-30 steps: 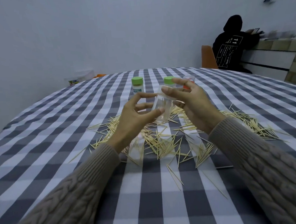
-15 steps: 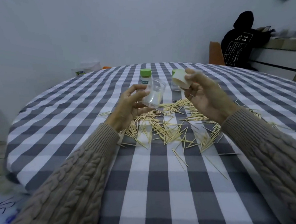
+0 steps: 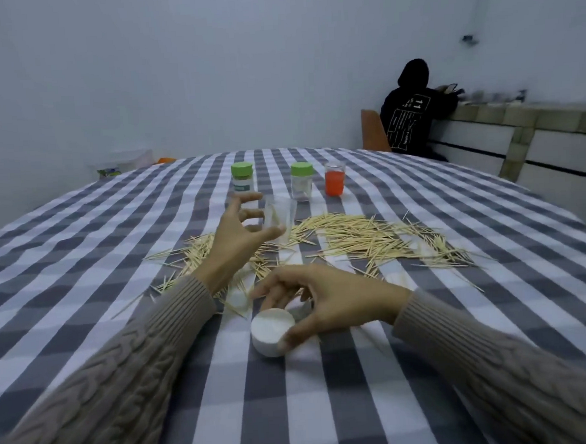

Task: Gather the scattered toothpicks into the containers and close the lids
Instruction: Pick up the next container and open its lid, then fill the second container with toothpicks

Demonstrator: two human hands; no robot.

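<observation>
Scattered toothpicks (image 3: 354, 238) lie in a wide band across the checked tablecloth (image 3: 122, 253). My left hand (image 3: 237, 235) reaches forward, thumb and fingertips around an upright clear container (image 3: 281, 217) with no lid, standing among the toothpicks. My right hand (image 3: 327, 302) is nearer to me and pinches a white round lid (image 3: 272, 331) between thumb and fingers, low on the cloth. Behind stand two clear containers with green lids (image 3: 242, 178) (image 3: 302, 181) and an orange one (image 3: 334, 181).
A person in a black hoodie (image 3: 412, 118) sits at the back right beside an orange chair (image 3: 373, 131) and a light counter (image 3: 536, 128). A clear plastic box (image 3: 123, 163) sits past the table's far left edge.
My right hand has brought the white lid down and toward me onto the cloth. My left hand has carried the clear container forward and down among the toothpicks.
</observation>
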